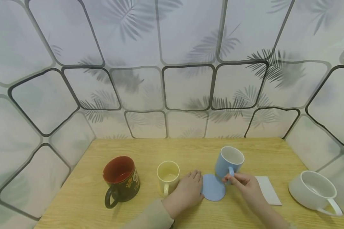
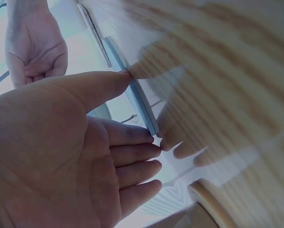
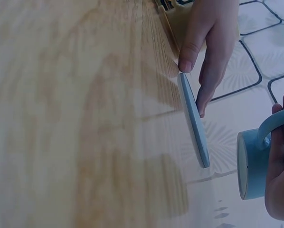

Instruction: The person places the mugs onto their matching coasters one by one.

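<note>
Beyond the right hand (image 1: pixel 246 187) rises the patterned wall (image 1: pixel 186 89), and beneath it spreads the table (image 1: pixel 83 190). Far to the grip's left stands the dark mug (image 1: pixel 129 187), red inside; well off to its right, the white mug (image 1: pixel 306 194). The grip itself is closed on the handle of the blue mug (image 1: pixel 225 165), holding it roughly upright and clear of the table. Left of the grip, the left hand (image 1: pixel 187 190) reaches low with fingers extended, thumb and forefinger at the coaster's edge; how firmly they press is hard to tell. Past that hand stands the yellow mug (image 1: pixel 173 185). The white card (image 1: pixel 268 190) lies just right of the grip, the blue coaster (image 1: pixel 213 187) just left.
</note>
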Available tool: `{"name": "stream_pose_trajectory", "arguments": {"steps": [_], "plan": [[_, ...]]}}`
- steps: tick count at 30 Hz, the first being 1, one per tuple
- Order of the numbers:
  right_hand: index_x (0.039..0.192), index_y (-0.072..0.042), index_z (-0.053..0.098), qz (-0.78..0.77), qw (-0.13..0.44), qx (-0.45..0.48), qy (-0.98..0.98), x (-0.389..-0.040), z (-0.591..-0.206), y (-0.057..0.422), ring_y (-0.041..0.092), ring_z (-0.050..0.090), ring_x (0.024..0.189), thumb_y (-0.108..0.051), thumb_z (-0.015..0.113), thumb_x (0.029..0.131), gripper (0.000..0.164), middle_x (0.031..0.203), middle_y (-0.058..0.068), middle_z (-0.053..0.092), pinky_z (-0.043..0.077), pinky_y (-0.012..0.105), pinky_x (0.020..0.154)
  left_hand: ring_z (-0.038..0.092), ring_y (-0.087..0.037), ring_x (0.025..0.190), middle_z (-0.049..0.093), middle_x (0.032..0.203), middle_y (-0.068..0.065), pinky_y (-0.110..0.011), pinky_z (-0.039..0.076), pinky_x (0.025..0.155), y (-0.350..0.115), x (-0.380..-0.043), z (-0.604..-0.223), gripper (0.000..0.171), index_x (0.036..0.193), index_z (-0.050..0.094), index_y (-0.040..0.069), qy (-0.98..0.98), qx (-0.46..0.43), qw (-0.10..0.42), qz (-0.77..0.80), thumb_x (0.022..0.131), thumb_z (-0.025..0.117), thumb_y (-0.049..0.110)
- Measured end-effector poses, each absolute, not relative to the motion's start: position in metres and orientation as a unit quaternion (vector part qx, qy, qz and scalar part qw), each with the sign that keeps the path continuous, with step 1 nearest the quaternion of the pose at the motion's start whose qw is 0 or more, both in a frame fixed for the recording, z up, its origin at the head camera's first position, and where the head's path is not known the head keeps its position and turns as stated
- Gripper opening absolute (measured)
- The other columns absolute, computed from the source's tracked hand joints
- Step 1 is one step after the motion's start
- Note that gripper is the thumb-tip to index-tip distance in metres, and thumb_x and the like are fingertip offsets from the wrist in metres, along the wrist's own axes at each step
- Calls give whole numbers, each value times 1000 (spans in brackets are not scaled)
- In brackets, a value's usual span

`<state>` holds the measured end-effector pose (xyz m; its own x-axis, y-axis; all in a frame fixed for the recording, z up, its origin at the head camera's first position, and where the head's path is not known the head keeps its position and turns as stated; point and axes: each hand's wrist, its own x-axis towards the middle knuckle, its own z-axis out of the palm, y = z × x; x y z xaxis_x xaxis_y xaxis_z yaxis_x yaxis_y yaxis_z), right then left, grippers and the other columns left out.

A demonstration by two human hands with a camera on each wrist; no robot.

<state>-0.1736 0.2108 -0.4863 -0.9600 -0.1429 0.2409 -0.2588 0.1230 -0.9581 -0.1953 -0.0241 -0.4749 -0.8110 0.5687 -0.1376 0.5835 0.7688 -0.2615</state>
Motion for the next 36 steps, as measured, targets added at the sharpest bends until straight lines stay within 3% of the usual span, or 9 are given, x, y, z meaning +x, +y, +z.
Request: {"name": "stream_pose_trajectory", "arguments": {"steps": [24, 36], "plan": [[102, -6, 83, 663, 38, 203, -719, -166, -496, 200, -3, 74, 95, 8, 60, 103, 27, 94, -16, 82, 59, 12, 87, 46, -16, 155, 48, 166, -2, -30, 43, 126, -24, -195, -476, 71, 157, 52, 13, 940, 307, 13, -146, 103, 59, 59], [103, 0, 81, 657, 4, 203, -727, -162, -497, 194, -1, 74, 97, 4, 59, 105, 23, 96, -15, 82, 58, 14, 91, 48, -15, 153, 50, 165, -1, -30, 45, 125, -25, -193, -471, 71, 156, 53, 13, 940, 309, 9, -145, 102, 61, 58]]}}
